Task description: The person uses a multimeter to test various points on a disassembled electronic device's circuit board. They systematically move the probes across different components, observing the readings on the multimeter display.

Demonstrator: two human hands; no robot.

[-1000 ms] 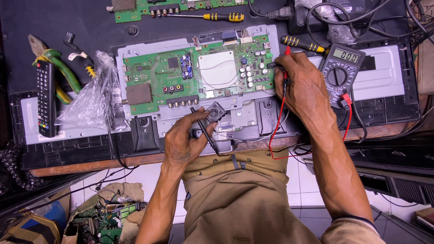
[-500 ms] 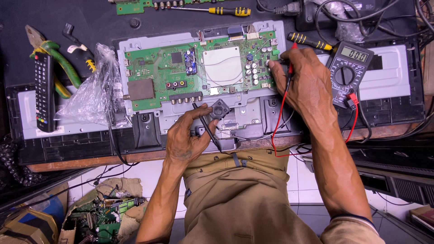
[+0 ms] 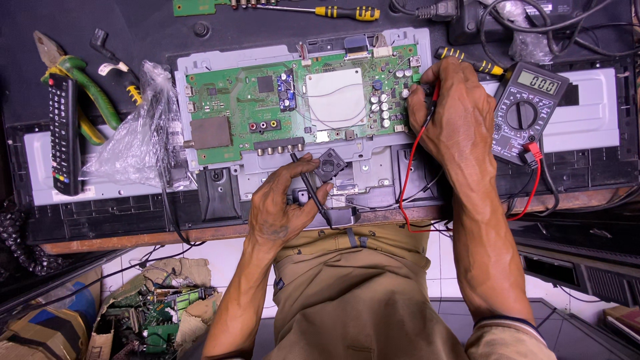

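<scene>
A green circuit board (image 3: 233, 117) lies on a grey metal chassis (image 3: 373, 170) on the bench. My right hand (image 3: 453, 117) grips a red test probe at the board's right edge, its red lead (image 3: 405, 193) trailing down. My left hand (image 3: 283, 203) holds a black test probe (image 3: 308, 187) like a pen, its tip near the row of connectors on the board's lower edge. A small black part (image 3: 331, 163) lies beside that hand. A grey multimeter (image 3: 527, 110) with a lit display sits just right of my right hand.
A black remote (image 3: 65, 133), green-handled pliers (image 3: 83, 87) and a clear plastic bag (image 3: 140, 130) lie left of the board. A yellow-handled screwdriver (image 3: 347, 11) lies at the top, cables at top right. A box of scrap boards (image 3: 150, 313) sits on the floor.
My right hand has stayed at the board's right edge with the red probe. My left hand has shifted the black probe slightly up toward the connectors. The view has drifted a little.
</scene>
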